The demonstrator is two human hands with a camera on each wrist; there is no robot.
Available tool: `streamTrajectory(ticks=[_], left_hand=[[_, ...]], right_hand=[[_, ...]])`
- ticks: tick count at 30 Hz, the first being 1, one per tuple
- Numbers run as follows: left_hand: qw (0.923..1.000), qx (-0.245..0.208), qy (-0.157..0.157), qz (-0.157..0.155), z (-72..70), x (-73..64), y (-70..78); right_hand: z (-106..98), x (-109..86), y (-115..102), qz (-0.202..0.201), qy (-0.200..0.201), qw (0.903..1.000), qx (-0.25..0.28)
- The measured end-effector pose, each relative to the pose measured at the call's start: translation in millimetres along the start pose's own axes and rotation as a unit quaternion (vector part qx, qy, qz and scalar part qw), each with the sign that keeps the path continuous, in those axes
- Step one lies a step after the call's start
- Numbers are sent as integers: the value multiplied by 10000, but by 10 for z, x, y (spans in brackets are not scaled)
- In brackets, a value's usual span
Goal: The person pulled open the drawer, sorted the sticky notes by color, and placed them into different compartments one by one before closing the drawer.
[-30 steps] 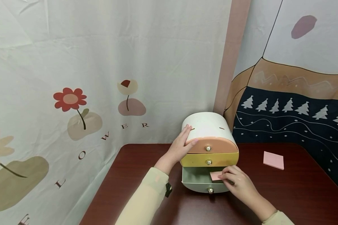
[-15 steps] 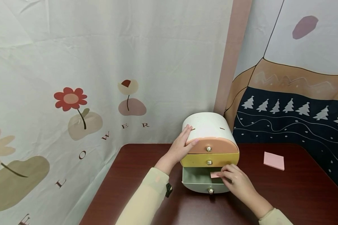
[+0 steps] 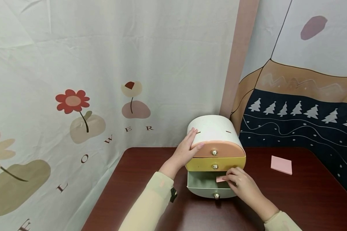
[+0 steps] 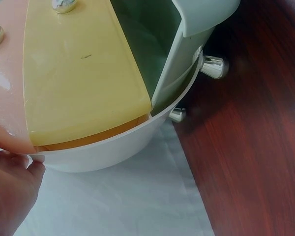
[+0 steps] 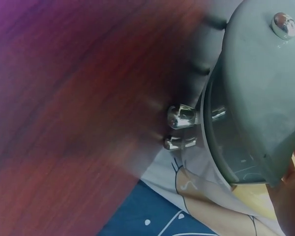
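Note:
A small rounded chest of drawers (image 3: 215,126) has a white body with orange, yellow and green drawer fronts. Its bottom green drawer (image 3: 200,192) is pulled out; the orange and yellow drawers are in. My left hand (image 3: 182,156) rests on the chest's upper left side, thumb by the orange drawer (image 4: 5,98). With fingertips, my right hand (image 3: 244,185) pinches a pink sticky note (image 3: 220,178) over the right part of the green drawer. Part of the note is hidden by my fingers. In the right wrist view, the green front (image 5: 265,83) largely hides my fingers.
A pad of pink sticky notes (image 3: 281,165) lies on the dark red wooden table (image 3: 300,195), right of the chest. Behind the table hang printed curtains (image 3: 173,64). Shiny feet (image 5: 182,117) show under the chest.
My right hand has moved slightly left and farther into the green drawer with the sticky note, so less of the note shows. My left hand has stayed on the chest.

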State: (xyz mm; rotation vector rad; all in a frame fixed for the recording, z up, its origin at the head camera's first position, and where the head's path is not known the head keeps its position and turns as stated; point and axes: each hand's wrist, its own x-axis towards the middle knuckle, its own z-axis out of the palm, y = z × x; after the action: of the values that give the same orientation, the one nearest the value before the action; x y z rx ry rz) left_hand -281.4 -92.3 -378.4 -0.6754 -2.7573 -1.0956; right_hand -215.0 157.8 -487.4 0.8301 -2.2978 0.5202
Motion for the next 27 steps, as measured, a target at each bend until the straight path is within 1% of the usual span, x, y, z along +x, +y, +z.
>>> streamTrajectory(ticks=[6,11,17,23,27], left_hand=[[10000,16,6,1,2,2,-7],[10000,52,-3,12,-1,-3,-2],[10000,34,-9,47,5,4,-10],[10000,43,-14,11,6,8,-17],[10000,57,-5,22,4,4,-15]], right_hand=[[3,33,-5,-59,-122,9999,21],[-10,62,-18,-46,-336,9994,-64],[-10,68,-18,-92,-423,9990,-113],[-24,84,-20,-124,-705,9974,-13],[-36,91,-20,-151,-794,9967,122]])
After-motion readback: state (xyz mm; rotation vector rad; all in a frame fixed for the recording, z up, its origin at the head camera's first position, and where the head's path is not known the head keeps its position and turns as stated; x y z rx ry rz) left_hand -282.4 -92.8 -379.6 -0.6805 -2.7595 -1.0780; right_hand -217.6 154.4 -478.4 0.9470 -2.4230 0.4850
